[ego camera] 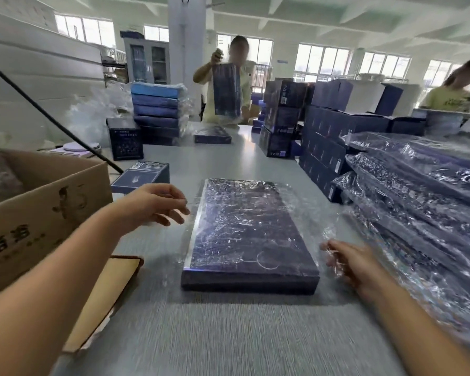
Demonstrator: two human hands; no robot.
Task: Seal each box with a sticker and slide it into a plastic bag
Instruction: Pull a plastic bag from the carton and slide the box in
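Grey table (228, 335), centre: box (250, 234) nearly bagged.
Film of plastic bag (296, 202) pinched by right hand (356, 264); left hand (152, 204) loose-fingered, empty; draw evenly over bare near end.

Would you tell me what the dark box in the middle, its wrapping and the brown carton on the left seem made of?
The dark box looks like matte printed cardboard, with crisp edges. The wrapping is thin clear plastic film, glossy and crinkled. The brown carton appears to be corrugated cardboard, plain brown, with folded flaps and dark printing.
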